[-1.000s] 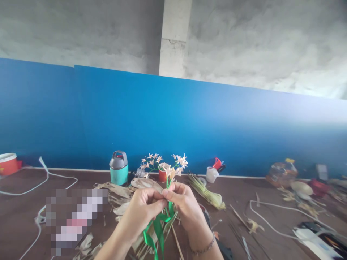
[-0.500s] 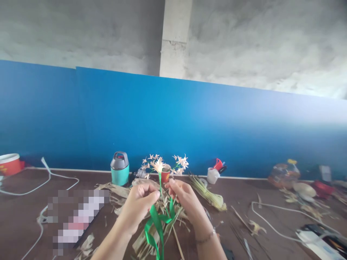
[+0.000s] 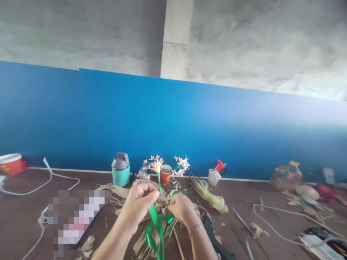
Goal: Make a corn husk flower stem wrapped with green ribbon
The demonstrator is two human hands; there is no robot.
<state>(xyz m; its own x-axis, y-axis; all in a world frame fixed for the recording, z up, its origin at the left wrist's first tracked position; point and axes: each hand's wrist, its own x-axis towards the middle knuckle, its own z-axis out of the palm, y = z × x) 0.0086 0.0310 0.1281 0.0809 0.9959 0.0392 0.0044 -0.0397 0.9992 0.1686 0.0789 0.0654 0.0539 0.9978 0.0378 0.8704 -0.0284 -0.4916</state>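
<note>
My left hand (image 3: 142, 198) pinches the green-wrapped stem of a cream artificial flower (image 3: 156, 167) between thumb and fingers, with the bloom upright above it. A shiny green ribbon (image 3: 155, 220) hangs below that hand in loose loops. Lower and to the right, my right hand (image 3: 182, 207) is closed, with a piece of the ribbon curving over its fingers; its fingertips are partly hidden. Beneath both hands lies a heap of dry husks (image 3: 143, 242). Behind them, small cream flowers (image 3: 182, 164) on green stems stand around a red paper cup (image 3: 165, 176).
A teal jar (image 3: 120, 173) with a grey lid stands by the blue partition (image 3: 135, 115). Pale green stalks (image 3: 208, 195) lie to the right, near a white cup (image 3: 214, 177) holding tools. A black-handled tool (image 3: 214, 238) is beside my right forearm. White cords cross the table at both sides.
My right hand has moved down from beside the flower stem, turning over, and the ribbon now curves over its fingers. My left hand keeps its pinch on the stem, almost unmoved.
</note>
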